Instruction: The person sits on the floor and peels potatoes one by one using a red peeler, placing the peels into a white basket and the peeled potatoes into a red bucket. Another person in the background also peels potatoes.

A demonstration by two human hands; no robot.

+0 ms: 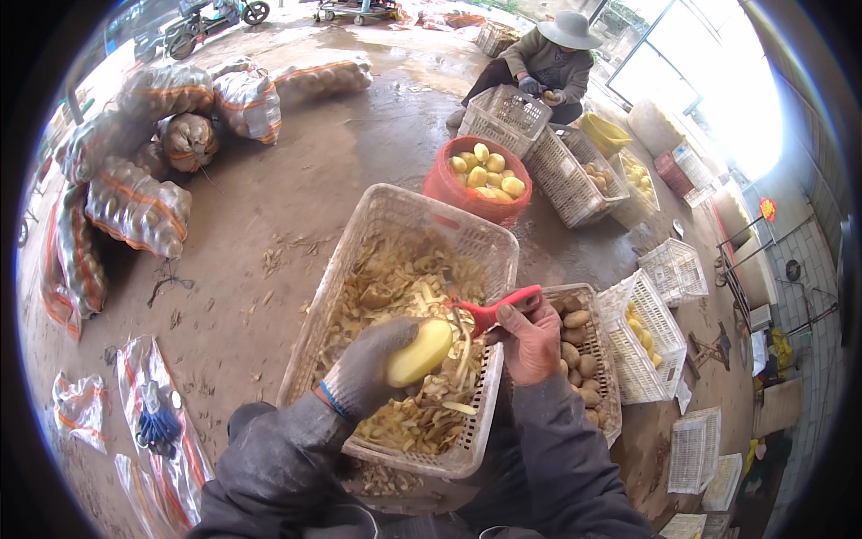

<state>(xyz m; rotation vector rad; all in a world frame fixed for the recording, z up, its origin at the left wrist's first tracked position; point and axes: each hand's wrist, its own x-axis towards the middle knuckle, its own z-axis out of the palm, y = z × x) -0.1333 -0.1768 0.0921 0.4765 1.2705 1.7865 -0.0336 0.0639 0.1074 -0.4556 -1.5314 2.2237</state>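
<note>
My left hand [370, 367], in a grey coated work glove, grips a peeled yellow potato [421, 354] above a white plastic crate [495, 397]. That crate holds a heap of potato peelings [404, 290]. Bare and closed around a red-handled peeler [495, 310], my right hand [532, 343] is over the crate's right rim. The peeler's head is just beyond the potato's upper end, and a strip of peel hangs near it. Unpeeled brown potatoes [587, 364] fill a second crate [609, 421] beside my right forearm.
A red mesh sack [448, 188] of peeled potatoes stands beyond the crate. Behind it a co-worker [555, 64] crouches by more crates [572, 178]. At right is a crate of peeled potatoes [613, 337]. Full sacks [138, 202] lie at left; blue gloves [158, 424] rest on an empty sack.
</note>
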